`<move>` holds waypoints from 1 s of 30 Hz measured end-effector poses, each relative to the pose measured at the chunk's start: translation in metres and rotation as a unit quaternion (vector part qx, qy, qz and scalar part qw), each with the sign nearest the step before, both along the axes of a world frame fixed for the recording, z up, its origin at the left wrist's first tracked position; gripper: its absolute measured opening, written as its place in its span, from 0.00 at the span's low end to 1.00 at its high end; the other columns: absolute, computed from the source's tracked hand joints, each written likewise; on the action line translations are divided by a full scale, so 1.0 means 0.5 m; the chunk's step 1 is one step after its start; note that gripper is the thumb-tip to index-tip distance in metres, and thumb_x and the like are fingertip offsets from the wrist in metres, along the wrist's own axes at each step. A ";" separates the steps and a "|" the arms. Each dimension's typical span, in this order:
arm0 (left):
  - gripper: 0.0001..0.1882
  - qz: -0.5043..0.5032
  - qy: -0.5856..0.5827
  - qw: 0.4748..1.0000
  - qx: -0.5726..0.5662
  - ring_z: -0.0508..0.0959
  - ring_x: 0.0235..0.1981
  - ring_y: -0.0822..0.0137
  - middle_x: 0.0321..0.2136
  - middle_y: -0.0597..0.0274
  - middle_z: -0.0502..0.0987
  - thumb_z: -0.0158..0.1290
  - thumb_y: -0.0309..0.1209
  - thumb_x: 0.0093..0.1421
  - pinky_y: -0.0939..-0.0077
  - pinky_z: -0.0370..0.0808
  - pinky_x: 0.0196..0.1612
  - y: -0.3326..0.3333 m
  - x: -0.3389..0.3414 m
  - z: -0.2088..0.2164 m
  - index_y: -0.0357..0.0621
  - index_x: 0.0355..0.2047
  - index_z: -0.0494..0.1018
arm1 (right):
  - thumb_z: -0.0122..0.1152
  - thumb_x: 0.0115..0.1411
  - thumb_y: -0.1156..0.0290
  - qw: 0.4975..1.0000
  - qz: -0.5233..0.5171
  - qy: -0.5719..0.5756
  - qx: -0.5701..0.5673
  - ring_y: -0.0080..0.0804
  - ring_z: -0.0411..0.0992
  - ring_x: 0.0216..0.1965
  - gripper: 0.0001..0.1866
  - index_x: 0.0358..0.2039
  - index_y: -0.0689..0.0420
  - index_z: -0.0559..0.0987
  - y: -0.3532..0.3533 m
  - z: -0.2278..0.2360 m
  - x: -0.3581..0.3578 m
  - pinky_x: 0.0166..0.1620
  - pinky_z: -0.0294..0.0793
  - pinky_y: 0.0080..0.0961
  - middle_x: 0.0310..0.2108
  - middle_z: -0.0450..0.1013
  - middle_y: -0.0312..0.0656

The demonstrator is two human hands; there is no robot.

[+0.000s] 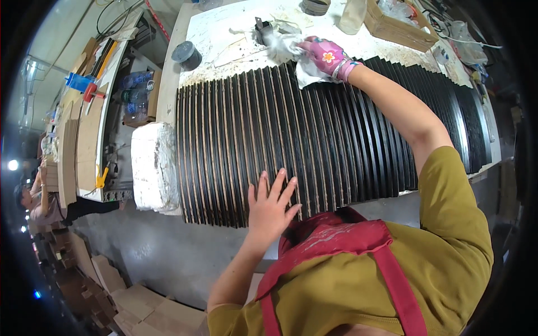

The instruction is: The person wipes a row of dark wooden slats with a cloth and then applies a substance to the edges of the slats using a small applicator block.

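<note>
A long row of black strips [330, 140] lies side by side across the table, those on the left showing brownish lines between them. My bare left hand [269, 207] rests on their near ends with its fingers spread. At the far edge of the row, my right hand [328, 57], in a pink flowered glove, grips a crumpled white cloth [311, 75]. Part of the cloth hangs over the strips' far ends. Just left of that hand stands a small dark metal piece [263, 31], partly covered by whitish crumpled material.
A white-wrapped block [154, 167] sits against the row's left end. Behind are a dark-lidded tub [186, 55], a round dark container [315, 6] and a wooden box [400, 28] with plastic bags. Another person [47, 201] is at a bench on the left. Flattened cardboard [159, 311] covers the floor.
</note>
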State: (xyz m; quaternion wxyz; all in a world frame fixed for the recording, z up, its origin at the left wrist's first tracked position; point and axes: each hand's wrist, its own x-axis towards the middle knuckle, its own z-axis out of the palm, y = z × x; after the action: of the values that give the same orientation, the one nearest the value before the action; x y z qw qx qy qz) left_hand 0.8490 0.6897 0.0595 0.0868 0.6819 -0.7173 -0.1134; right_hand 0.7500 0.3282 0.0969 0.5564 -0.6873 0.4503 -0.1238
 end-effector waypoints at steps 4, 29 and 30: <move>0.34 0.004 -0.005 1.000 -0.002 0.58 0.60 0.43 0.65 0.62 0.54 0.55 0.49 0.53 0.41 0.56 0.57 0.015 0.012 -0.017 0.64 0.61 0.62 | 0.53 0.60 0.64 0.782 0.369 0.034 -0.501 0.33 0.76 0.33 0.15 0.47 0.52 0.74 0.227 0.000 0.069 0.35 0.78 0.28 0.34 0.76 0.41; 0.43 0.288 -0.021 0.957 -0.001 0.48 0.64 0.38 0.65 0.45 0.48 0.55 0.57 0.49 0.38 0.47 0.59 0.183 0.134 -0.008 0.49 0.61 0.60 | 0.43 0.67 0.61 0.871 0.231 -0.006 -0.433 0.26 0.73 0.22 0.16 0.49 0.54 0.71 0.080 0.003 0.351 0.27 0.78 0.24 0.28 0.75 0.41; 0.43 0.288 -0.022 0.957 0.036 0.47 0.63 0.35 0.65 0.44 0.48 0.55 0.57 0.49 0.39 0.48 0.60 0.187 0.139 -0.015 0.47 0.61 0.60 | 0.46 0.65 0.64 0.823 0.226 -0.014 -0.521 0.26 0.73 0.21 0.11 0.43 0.54 0.72 0.119 -0.036 0.361 0.26 0.77 0.23 0.26 0.74 0.42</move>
State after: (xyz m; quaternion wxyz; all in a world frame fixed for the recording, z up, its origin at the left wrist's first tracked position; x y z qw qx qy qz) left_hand 0.9185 0.7835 0.0519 0.0756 0.8646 -0.4876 -0.0947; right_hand 0.9306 0.3875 0.0786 0.1340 -0.9554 0.1430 -0.2209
